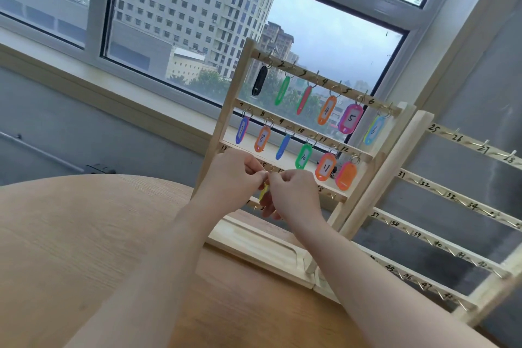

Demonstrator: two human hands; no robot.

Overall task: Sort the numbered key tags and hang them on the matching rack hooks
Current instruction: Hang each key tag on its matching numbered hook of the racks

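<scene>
Key rack (226, 118), wooden, standing on the table (84, 234) by the window; hooks 1 to 12 filled, third rail bare. Yellow tag (264, 191): held between both hands directly in front of the third rail, long axis hanging downward, ring uppermost. Left hand (234, 178) and right hand (293, 192) meet fingertip to fingertip, pinching the tag's ring; neither is clearly nearer. The hook lies just beyond the fingers. Tag number hidden.
</scene>
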